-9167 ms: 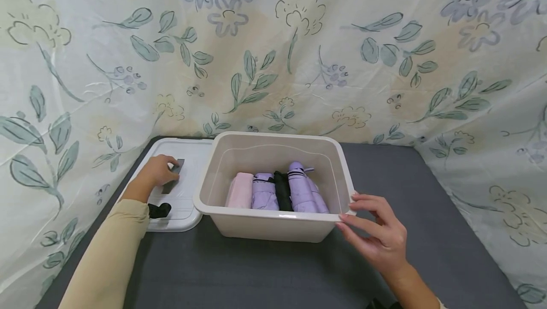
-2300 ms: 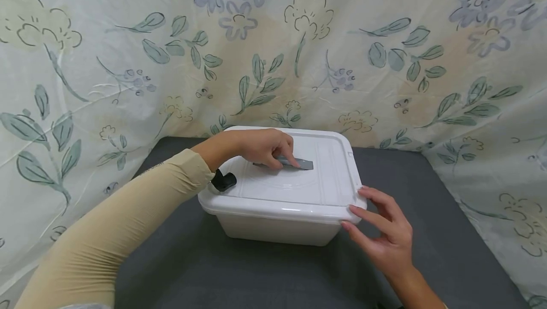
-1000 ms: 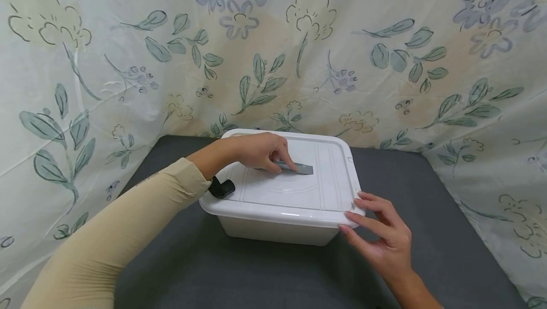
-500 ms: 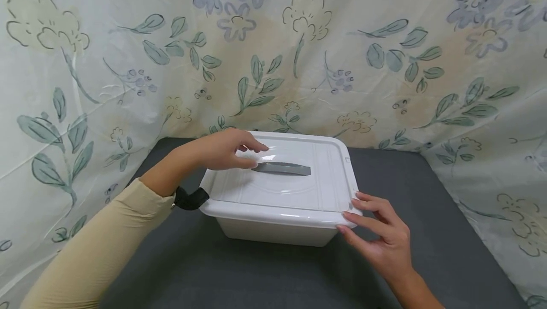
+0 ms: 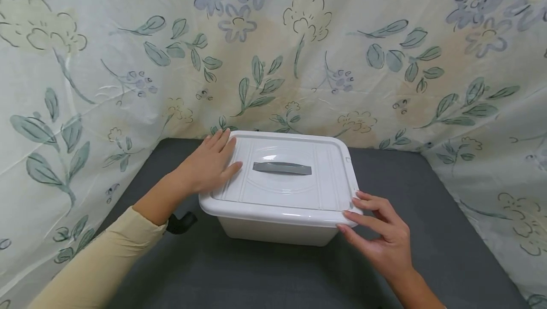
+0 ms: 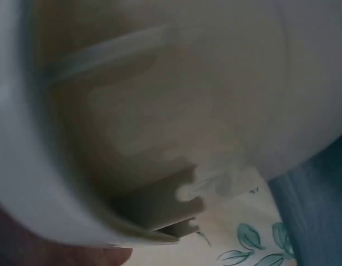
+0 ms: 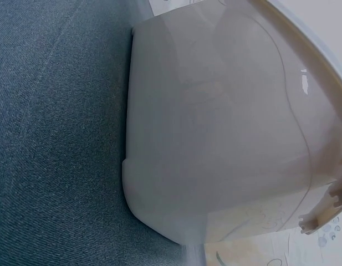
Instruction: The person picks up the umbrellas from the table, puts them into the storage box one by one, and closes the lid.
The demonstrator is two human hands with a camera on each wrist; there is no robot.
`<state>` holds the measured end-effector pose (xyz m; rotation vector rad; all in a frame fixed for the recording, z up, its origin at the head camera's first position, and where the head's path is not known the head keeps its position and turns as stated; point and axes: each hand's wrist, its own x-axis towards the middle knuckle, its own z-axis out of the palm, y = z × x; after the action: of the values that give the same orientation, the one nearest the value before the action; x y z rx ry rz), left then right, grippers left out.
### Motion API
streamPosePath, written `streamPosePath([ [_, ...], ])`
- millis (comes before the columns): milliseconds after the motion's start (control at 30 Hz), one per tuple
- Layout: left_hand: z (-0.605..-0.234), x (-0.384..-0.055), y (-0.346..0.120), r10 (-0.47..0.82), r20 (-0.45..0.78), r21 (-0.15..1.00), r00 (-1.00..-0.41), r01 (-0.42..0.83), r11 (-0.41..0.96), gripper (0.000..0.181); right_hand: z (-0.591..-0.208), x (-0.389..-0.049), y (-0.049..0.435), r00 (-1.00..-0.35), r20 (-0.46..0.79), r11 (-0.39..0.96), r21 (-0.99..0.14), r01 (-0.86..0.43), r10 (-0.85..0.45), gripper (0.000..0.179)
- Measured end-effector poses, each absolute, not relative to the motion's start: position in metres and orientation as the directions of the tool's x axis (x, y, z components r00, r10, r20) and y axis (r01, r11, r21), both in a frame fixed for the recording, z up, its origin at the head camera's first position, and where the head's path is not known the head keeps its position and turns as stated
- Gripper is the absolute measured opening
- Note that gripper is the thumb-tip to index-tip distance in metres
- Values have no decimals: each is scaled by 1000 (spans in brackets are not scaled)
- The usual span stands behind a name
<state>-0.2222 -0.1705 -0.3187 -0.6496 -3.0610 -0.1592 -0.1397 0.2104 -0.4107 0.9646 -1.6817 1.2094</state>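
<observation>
In the head view a beige storage box point(image 5: 278, 231) stands on the dark table under a white lid point(image 5: 282, 197) with a grey handle point(image 5: 282, 168). My left hand point(image 5: 209, 164) lies flat on the lid's left edge, fingers straight and pointing to the back corner. At the front right corner my right hand point(image 5: 380, 233) touches the lid's rim with extended fingertips, its thumb just below. The left wrist view looks at the box's side wall point(image 6: 159, 111) from under the lid. In the right wrist view the other side wall point(image 7: 215, 127) fills the middle. The contents are hidden by the lid.
A dark grey cloth point(image 5: 256, 280) covers the table. Behind and at both sides hangs a floral curtain point(image 5: 273, 62). A black strap end point(image 5: 181, 222) sticks out from the left wrist, beside the box.
The lid, earlier lying left of the open box with umbrellas inside, is now on top. My left hand has let go of the handle and moved to the left edge. My right hand stays at the corner.
</observation>
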Motion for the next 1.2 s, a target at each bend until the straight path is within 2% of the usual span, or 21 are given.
streamPosePath([
  [567,-330,-218,-166,333,14,102,-943,332,938,80,-416,-145,224,-380,909,323,-312,-894,-174,32],
  [1200,-334,-216,-165,327,33,136,-944,328,935,81,-410,-147,226,-363,912,283,-303,-910,-192,28],
])
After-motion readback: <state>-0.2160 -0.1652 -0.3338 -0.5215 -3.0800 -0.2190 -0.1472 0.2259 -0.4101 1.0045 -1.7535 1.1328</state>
